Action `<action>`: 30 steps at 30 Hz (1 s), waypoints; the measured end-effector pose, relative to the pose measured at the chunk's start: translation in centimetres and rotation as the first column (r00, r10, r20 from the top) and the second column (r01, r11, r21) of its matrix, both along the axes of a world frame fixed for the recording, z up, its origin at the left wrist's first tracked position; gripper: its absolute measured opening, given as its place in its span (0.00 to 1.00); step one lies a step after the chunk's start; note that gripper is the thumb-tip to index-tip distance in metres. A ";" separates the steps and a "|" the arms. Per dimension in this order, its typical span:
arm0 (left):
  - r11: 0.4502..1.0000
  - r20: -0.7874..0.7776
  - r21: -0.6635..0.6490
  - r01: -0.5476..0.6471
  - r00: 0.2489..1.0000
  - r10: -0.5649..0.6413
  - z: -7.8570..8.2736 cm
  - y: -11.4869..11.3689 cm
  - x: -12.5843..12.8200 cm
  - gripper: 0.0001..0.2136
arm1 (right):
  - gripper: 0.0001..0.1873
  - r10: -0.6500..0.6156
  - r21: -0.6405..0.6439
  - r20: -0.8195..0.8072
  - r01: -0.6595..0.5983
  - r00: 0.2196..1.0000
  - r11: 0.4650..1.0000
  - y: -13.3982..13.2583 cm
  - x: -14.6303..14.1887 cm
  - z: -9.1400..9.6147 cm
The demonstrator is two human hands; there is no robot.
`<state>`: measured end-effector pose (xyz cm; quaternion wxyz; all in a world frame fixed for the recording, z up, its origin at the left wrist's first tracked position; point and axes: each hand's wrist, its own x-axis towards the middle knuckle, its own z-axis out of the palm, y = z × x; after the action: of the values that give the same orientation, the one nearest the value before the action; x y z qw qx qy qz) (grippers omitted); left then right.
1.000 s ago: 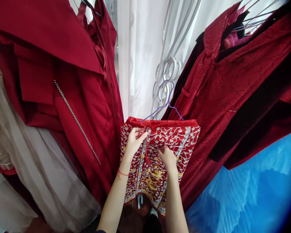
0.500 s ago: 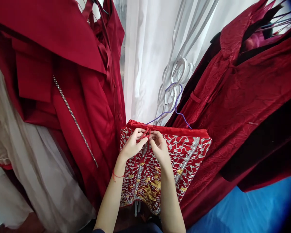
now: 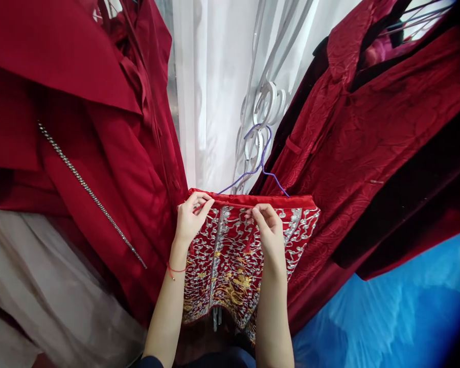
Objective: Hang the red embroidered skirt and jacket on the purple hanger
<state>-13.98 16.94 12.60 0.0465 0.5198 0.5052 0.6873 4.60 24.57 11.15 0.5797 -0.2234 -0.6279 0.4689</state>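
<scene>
A red embroidered garment (image 3: 233, 260) with silver and gold patterning hangs from a purple wire hanger (image 3: 258, 171) in the middle. My left hand (image 3: 189, 220) pinches the red top band near its left end, fingers closed on the fabric. My right hand (image 3: 268, 230) pinches the same band near the middle, where a thin red cord with a tassel hangs down. A red string bracelet circles my left wrist.
Dark red jackets (image 3: 80, 128) with a rhinestone strip hang at the left over pale tulle (image 3: 42, 286). Deep red brocade and velvet coats (image 3: 371, 138) hang at the right. A white curtain (image 3: 210, 92) and white metal scrollwork (image 3: 266, 102) stand behind. Blue fabric (image 3: 398, 306) lies at the lower right.
My hands were together at the red cord on the band half a second ago. They have since spread apart along the top band, the left toward its left end.
</scene>
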 end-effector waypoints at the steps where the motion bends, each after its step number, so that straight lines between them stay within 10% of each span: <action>1: 1.000 -0.002 0.012 -0.016 1.000 0.016 0.0 0.0 0.0 0.07 | 0.11 -0.031 -0.010 0.001 0.031 1.000 0.999 0.0 0.4 -0.2; 7: 0.991 0.017 0.098 -0.090 0.996 0.088 -0.9 -0.5 -0.5 0.07 | 0.12 -0.267 0.050 -0.038 0.269 0.963 0.962 -0.1 2.3 -1.3; 14: 0.975 -0.034 -0.061 0.214 0.976 -0.216 -1.6 -2.6 -1.1 0.09 | 0.17 -0.157 -0.043 0.119 0.163 0.980 0.986 -1.7 2.8 -1.0; 22: 0.991 -0.074 -0.121 0.063 0.995 -0.073 -1.7 -2.1 -0.4 0.10 | 0.17 0.136 -0.025 0.175 -0.134 0.975 0.991 -2.2 -2.4 -0.6; 27: 0.991 -0.021 -0.013 0.130 0.991 -0.130 -1.4 -1.3 0.3 0.12 | 0.11 0.126 -0.038 0.133 -0.122 0.983 0.992 -1.2 -3.1 -0.5; 30: 0.963 -0.168 -0.169 0.211 0.956 -0.239 -1.2 -3.2 -0.4 0.08 | 0.12 0.030 -0.061 0.148 -0.021 0.989 0.998 0.2 -1.5 -0.2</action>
<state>-14.41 13.76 11.36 0.1158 0.6311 0.4947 0.5861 3.06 24.78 10.95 0.5184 -0.2670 -0.6578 0.4767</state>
